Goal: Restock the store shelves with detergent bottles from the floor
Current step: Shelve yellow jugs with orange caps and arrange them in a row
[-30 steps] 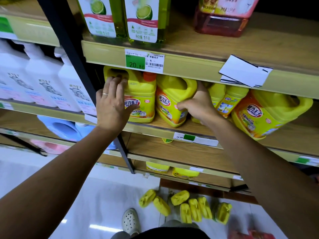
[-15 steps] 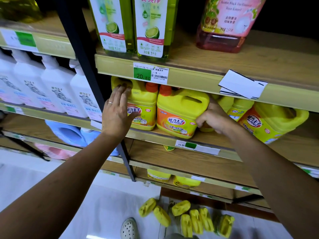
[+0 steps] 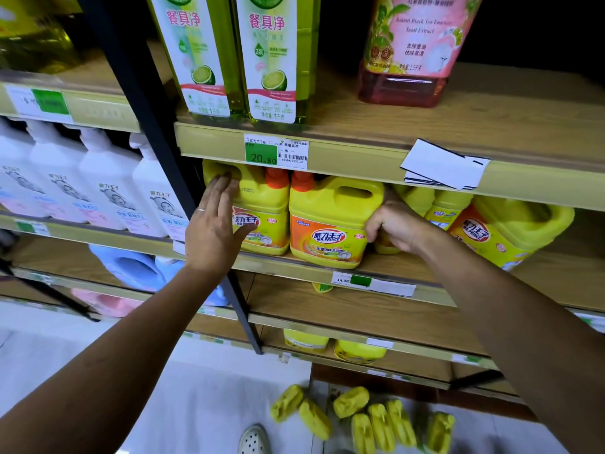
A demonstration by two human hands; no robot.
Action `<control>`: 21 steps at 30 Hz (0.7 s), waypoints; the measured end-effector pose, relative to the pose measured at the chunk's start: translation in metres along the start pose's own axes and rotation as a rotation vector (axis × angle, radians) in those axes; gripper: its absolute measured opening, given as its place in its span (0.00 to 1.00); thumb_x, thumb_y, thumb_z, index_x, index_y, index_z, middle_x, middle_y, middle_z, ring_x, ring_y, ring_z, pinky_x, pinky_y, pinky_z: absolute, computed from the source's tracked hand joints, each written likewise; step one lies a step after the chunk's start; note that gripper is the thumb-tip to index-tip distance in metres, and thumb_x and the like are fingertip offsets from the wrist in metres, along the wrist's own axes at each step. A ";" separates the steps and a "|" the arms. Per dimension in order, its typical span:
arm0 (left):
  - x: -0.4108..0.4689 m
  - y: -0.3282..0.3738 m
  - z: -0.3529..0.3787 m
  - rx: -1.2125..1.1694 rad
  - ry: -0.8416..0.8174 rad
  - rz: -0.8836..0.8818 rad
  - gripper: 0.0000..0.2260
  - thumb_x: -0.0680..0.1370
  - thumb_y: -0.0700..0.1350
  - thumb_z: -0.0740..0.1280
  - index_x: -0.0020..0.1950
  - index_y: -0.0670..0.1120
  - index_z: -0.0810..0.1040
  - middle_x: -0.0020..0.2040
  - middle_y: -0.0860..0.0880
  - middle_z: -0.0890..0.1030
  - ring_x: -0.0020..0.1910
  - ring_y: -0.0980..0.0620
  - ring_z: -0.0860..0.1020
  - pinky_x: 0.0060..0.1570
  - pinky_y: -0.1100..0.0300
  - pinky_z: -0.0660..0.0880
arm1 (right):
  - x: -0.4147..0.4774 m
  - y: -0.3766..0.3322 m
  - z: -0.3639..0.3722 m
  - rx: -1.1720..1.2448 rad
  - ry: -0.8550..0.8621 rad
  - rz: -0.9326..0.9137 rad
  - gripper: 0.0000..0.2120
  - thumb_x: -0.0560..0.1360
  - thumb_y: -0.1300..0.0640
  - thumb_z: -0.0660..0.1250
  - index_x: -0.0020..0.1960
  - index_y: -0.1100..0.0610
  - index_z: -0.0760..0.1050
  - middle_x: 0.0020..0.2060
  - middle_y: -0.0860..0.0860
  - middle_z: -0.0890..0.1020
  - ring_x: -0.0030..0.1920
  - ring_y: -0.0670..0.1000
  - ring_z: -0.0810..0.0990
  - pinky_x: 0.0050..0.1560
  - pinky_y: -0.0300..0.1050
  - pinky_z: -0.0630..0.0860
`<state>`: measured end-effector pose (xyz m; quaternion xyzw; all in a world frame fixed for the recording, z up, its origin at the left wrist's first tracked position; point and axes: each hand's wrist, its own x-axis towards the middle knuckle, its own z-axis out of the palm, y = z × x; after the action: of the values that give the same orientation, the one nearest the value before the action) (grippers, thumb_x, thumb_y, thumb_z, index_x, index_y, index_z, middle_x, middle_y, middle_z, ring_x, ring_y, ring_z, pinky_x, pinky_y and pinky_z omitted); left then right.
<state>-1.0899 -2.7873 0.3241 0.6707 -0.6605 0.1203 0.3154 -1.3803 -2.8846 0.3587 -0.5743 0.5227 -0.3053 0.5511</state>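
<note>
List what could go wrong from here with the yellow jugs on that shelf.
1. The tilted jug on the right leans with nothing bracing it; it may topple or slide off the shelf edge.
2. The right hand works in a tight gap beside the centre jug, so its fingers could get pinched.
3. The bottles on the floor lie by the shoe, a trip hazard.

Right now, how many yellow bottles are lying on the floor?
7. Two lie at the left, one sits farther back in the middle, three lie side by side, and one at the right. The frame's bottom edge may hide more.
</note>
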 end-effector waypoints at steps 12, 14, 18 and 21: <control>-0.002 -0.012 -0.007 -0.074 -0.023 0.028 0.30 0.75 0.41 0.73 0.75 0.39 0.68 0.73 0.39 0.70 0.74 0.39 0.67 0.70 0.44 0.70 | -0.006 0.018 0.014 0.197 0.047 -0.061 0.43 0.50 0.70 0.70 0.65 0.53 0.73 0.56 0.51 0.83 0.61 0.59 0.79 0.56 0.51 0.78; 0.000 -0.009 -0.008 -0.048 -0.062 0.014 0.32 0.75 0.45 0.74 0.76 0.39 0.67 0.73 0.38 0.70 0.74 0.37 0.66 0.70 0.43 0.69 | -0.011 0.026 0.022 0.135 0.125 -0.086 0.47 0.51 0.63 0.77 0.69 0.50 0.70 0.57 0.47 0.83 0.60 0.53 0.80 0.57 0.50 0.79; 0.011 0.002 -0.006 -0.005 -0.143 -0.067 0.41 0.73 0.61 0.74 0.75 0.36 0.67 0.73 0.37 0.71 0.75 0.34 0.62 0.74 0.42 0.62 | -0.015 0.036 0.029 0.086 0.176 -0.122 0.52 0.50 0.50 0.86 0.70 0.46 0.68 0.60 0.45 0.82 0.60 0.50 0.81 0.60 0.51 0.79; 0.015 0.004 -0.002 0.019 -0.110 -0.058 0.40 0.72 0.62 0.74 0.71 0.35 0.70 0.69 0.38 0.75 0.72 0.35 0.67 0.68 0.43 0.67 | -0.016 0.034 0.023 0.012 0.149 -0.148 0.46 0.51 0.48 0.85 0.66 0.42 0.70 0.57 0.43 0.83 0.59 0.45 0.81 0.63 0.55 0.78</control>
<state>-1.0914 -2.7982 0.3358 0.6980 -0.6561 0.0803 0.2756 -1.3726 -2.8569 0.3256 -0.5836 0.5165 -0.3901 0.4904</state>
